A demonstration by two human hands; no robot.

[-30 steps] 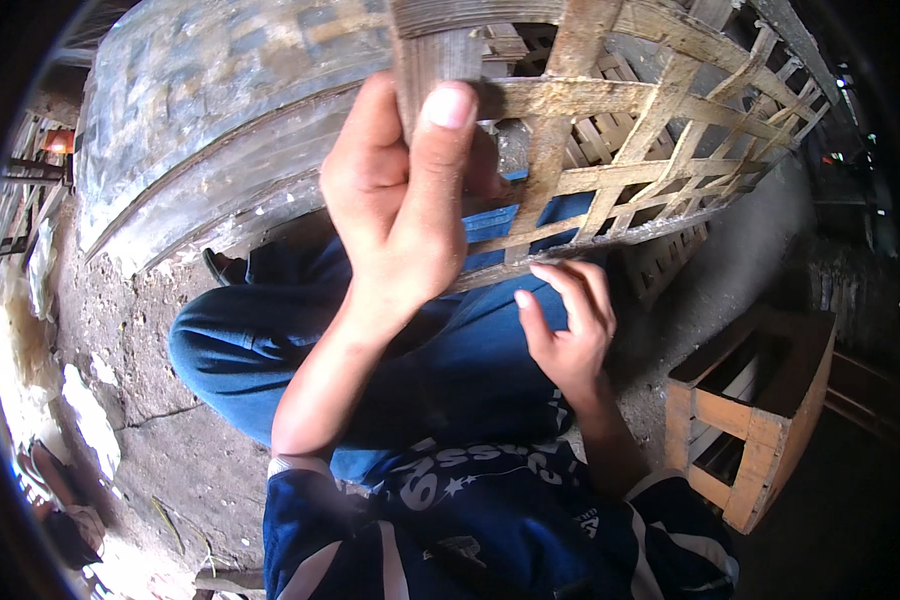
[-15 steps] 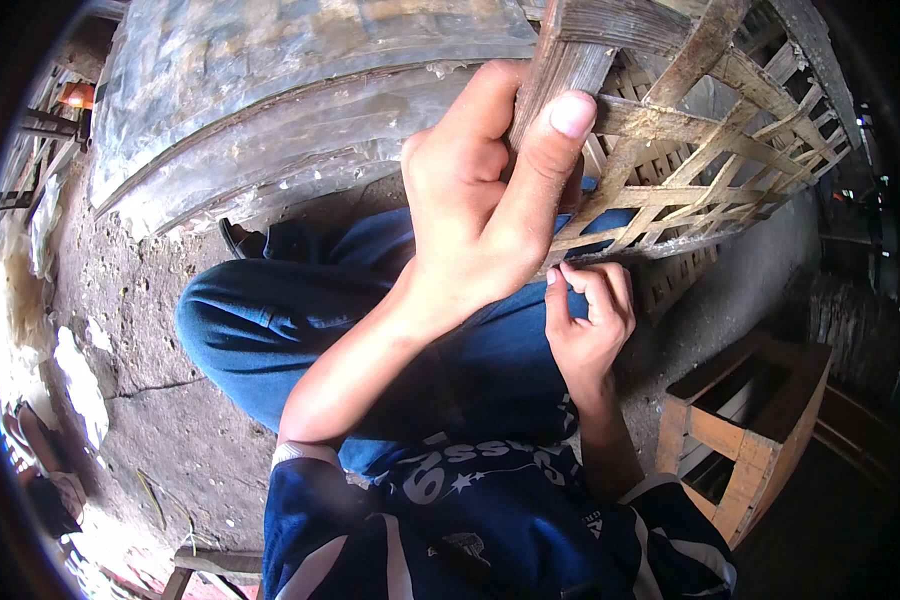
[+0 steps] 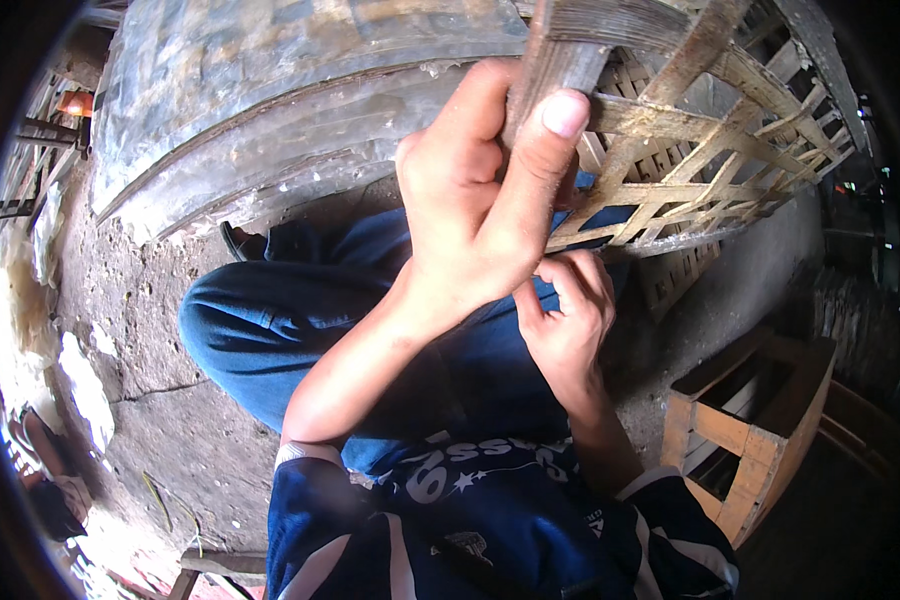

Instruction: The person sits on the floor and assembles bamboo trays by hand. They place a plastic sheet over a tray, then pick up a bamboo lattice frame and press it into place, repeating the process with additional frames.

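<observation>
My left hand (image 3: 480, 190) is wrapped round the grey wooden bar of a woven bamboo lattice panel (image 3: 660, 122), its thumb lying along the bar. The panel leans up and away to the right, its flat strips crossing with open gaps between them. Just below the panel's lower edge, close to my left wrist, is my right hand (image 3: 568, 315). Its fingers are curled and pinched together; the fingertips are partly hidden behind the left wrist, and I cannot make out what they hold.
A large flat surface under wrinkled plastic sheeting (image 3: 300, 110) lies ahead on the left. My crossed legs in blue trousers (image 3: 260, 320) are beneath my hands. To the right stands a wooden stool (image 3: 745, 435). Pale scraps (image 3: 85, 385) lie on the rough concrete floor (image 3: 190, 430).
My right hand has shifted a little left and up, its fingertips going behind my left wrist. My left hand keeps its grip, moving very slightly left with the panel's bar.
</observation>
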